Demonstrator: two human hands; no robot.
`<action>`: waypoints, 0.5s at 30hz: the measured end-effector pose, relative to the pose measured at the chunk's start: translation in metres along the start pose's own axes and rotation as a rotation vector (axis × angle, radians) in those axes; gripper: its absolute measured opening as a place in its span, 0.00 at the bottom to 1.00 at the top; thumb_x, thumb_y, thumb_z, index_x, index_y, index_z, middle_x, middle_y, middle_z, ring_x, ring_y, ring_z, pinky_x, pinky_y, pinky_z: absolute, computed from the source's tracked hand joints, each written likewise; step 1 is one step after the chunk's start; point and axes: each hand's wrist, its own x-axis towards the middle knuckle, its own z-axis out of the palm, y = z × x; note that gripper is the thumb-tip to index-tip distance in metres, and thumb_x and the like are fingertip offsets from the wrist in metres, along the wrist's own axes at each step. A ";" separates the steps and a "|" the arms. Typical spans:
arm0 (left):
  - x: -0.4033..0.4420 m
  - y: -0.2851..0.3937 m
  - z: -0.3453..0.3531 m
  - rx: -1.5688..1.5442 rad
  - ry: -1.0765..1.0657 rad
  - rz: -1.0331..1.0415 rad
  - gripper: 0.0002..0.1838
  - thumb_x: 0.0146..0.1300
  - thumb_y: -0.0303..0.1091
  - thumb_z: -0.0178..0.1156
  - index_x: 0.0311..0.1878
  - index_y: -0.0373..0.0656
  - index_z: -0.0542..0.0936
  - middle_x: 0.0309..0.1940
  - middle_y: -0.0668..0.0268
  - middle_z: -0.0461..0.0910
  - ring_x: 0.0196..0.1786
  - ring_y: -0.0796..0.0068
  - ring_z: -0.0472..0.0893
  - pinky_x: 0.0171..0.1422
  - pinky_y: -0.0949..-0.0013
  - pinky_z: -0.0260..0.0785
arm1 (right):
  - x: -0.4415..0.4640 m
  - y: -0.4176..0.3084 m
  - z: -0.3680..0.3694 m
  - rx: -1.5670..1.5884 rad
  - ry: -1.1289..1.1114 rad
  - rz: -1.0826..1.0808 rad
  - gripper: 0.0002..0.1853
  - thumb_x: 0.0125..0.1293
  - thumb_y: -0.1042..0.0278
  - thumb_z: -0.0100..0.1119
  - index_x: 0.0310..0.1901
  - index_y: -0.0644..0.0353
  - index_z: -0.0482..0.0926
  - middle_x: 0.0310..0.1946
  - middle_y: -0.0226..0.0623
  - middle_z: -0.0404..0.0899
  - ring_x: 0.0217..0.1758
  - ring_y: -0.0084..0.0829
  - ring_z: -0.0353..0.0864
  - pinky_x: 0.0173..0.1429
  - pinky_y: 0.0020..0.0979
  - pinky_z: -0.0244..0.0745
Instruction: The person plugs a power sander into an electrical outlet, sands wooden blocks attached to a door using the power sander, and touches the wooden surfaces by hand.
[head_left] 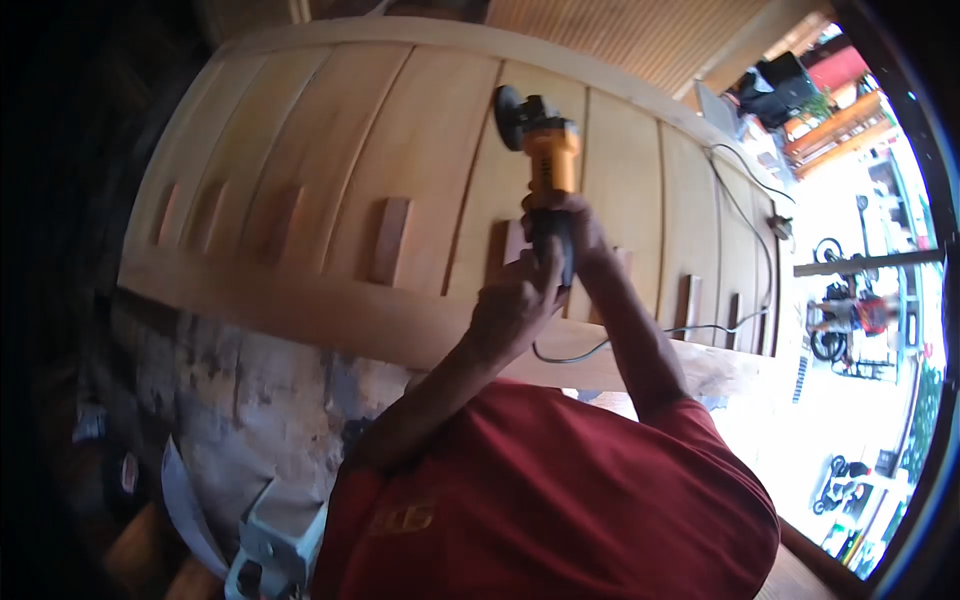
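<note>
A yellow-and-black angle grinder is held out over a framed wooden panel, its dark disc pointing to the far side. My left hand is closed around the rear of its black handle. Farther up the body, my right hand wraps the grip near the yellow housing. Whether the disc touches the boards I cannot tell. A dark power cord loops from the rear of the tool across the panel to the right. Short wooden blocks lie in a row along the slats.
A ribbed wooden surface lies beyond the panel. At lower left are a stained surface and a pale blue-green metal object. On the right, a bright opening shows a distant person and motorcycles.
</note>
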 end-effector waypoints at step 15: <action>0.001 0.004 0.009 -0.073 0.008 0.304 0.37 0.67 0.47 0.72 0.71 0.33 0.72 0.39 0.57 0.86 0.34 0.60 0.90 0.36 0.63 0.84 | -0.044 0.002 -0.014 -0.129 0.044 -0.134 0.18 0.56 0.65 0.72 0.44 0.63 0.77 0.30 0.39 0.82 0.28 0.32 0.85 0.35 0.34 0.85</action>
